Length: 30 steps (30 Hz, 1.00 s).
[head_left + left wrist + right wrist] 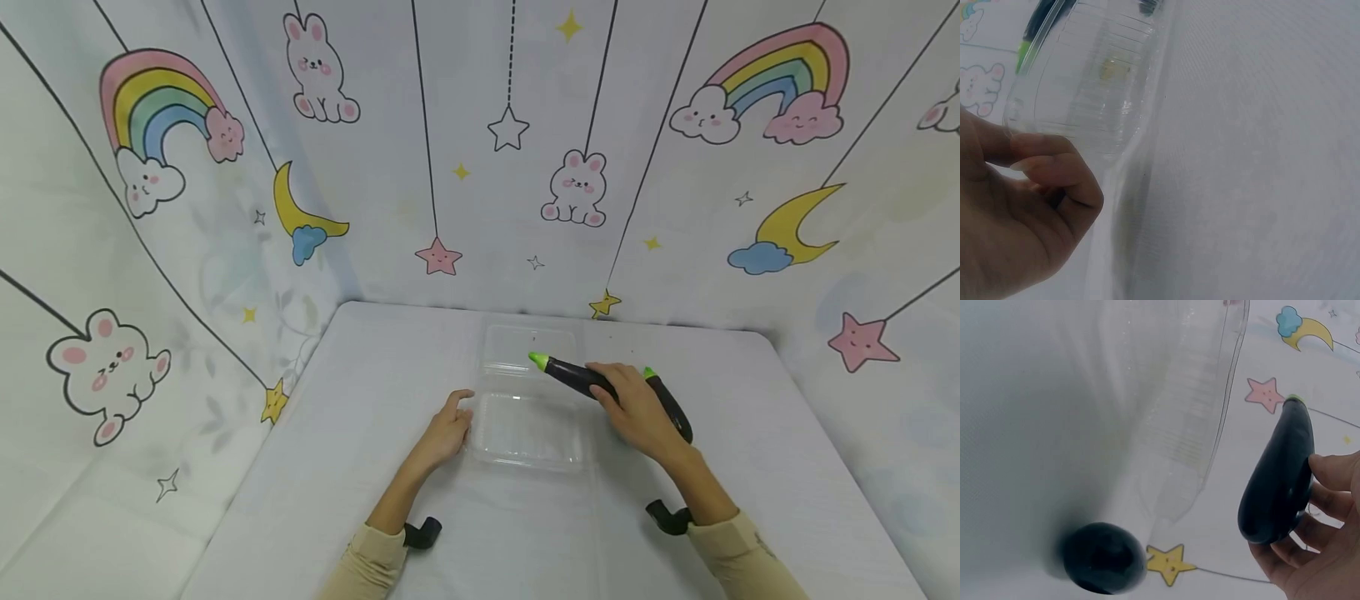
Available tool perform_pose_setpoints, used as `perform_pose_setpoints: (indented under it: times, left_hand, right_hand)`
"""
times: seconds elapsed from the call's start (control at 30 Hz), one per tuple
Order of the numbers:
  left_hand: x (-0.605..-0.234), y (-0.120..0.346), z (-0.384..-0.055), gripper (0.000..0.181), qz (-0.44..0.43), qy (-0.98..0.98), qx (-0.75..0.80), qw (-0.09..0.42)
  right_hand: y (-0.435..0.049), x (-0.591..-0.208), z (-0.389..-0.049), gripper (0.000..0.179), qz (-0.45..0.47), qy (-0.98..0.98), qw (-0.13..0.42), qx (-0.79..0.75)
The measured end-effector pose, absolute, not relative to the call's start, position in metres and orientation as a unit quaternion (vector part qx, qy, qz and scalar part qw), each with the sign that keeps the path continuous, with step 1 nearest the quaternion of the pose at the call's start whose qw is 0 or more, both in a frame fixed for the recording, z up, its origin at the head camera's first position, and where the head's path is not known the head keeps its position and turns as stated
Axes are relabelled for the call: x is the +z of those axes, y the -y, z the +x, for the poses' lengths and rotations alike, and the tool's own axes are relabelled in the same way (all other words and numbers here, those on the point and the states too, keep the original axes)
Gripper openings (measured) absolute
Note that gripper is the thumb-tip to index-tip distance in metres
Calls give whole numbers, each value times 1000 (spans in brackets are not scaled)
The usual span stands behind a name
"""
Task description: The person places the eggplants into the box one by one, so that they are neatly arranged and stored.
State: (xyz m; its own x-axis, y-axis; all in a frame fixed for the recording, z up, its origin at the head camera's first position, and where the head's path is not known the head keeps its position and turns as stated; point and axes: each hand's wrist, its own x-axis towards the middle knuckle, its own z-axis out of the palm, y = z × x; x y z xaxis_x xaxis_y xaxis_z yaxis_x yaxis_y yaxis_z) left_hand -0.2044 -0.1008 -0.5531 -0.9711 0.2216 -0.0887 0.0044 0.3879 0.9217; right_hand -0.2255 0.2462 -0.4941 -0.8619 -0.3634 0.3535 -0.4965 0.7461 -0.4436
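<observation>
Right grip (636, 412) grasps an eggplant (573, 377) near its thick end, green tip (538, 360) pointing left. On the counter (300, 492), another eggplant (672, 410) lies just right of that grip. Left grip (445, 431) pinches the edge of the clear box (528, 429), which lies open between both grips.

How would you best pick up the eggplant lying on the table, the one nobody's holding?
Probably from above, with fingers around the middle of its dark body: the eggplant lies lengthwise on its side, rounded, with nothing on top. The narrow green tip offers less to hold.
</observation>
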Motion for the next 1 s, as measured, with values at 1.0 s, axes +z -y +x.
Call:
perform_pose_setpoints:
  times: [1.0]
  left_hand:
    - [-554, 102, -204, 44, 67, -832, 543, 95]
  right_hand:
    - [-204, -514, -227, 40, 253, 929, 78, 260]
